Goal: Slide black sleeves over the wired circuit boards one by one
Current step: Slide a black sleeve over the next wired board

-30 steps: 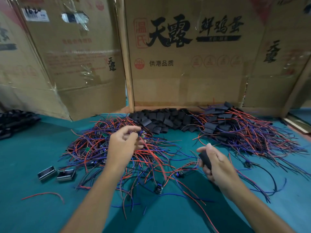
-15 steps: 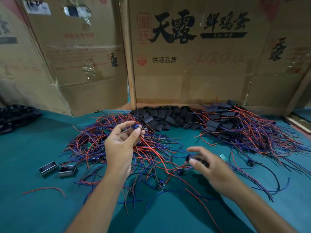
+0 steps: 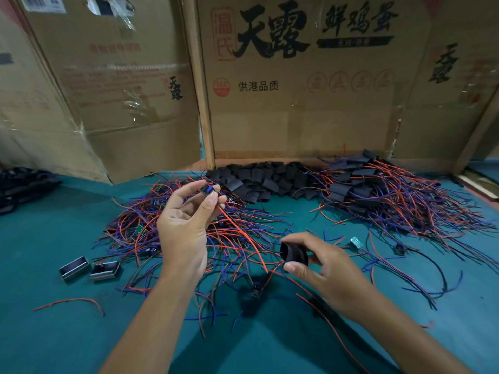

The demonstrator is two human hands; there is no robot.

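The left hand (image 3: 186, 228) is pinching a small wired board (image 3: 209, 189) at its fingertips, raised above the wire tangle (image 3: 189, 238). The right hand (image 3: 324, 268) is gripping a black sleeve (image 3: 293, 254), its opening facing the left hand.

A tangle of wired boards (image 3: 189, 233) lies on the table (image 3: 54, 333), left of a second wired heap (image 3: 391, 201). Loose sleeves (image 3: 259, 179) lie between them, against the cardboard wall (image 3: 297, 117) behind. Two small housings (image 3: 89, 268) sit left of the tangle.

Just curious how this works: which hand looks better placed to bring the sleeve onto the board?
Probably the right hand: it pinches the black sleeve, its open end facing the wired circuit board that the left hand holds up.
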